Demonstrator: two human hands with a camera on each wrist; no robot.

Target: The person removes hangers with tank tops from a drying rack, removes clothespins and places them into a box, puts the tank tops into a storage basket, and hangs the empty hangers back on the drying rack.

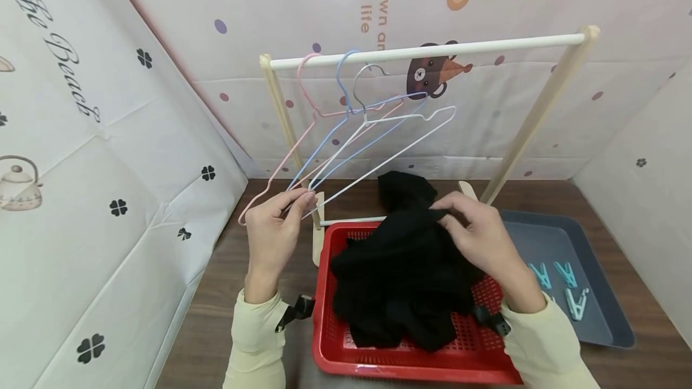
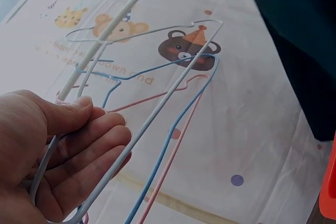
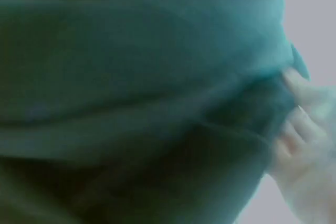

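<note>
My left hand (image 1: 274,227) pinches the lower left part of a white wire hanger (image 1: 386,164) between thumb and fingers. That hanger's metal hook is up by the white rod (image 1: 432,51) of a small clothes rack; whether it rests on the rod I cannot tell. Behind it a blue hanger (image 1: 331,137) and a pink hanger (image 1: 278,170) hang from the rod. My right hand (image 1: 478,230) grips the upper edge of a black cloth garment (image 1: 402,269), bunched over a red basket. In the right wrist view the garment (image 3: 131,77) is blurred and fills most of the picture.
The red plastic basket (image 1: 322,323) stands in front of the rack on a brown wood-look surface (image 1: 211,317). At the right, a grey tray (image 1: 600,317) holds several light blue clothes pegs (image 1: 575,304). The rack's right wooden post (image 1: 532,116) rises behind the tray.
</note>
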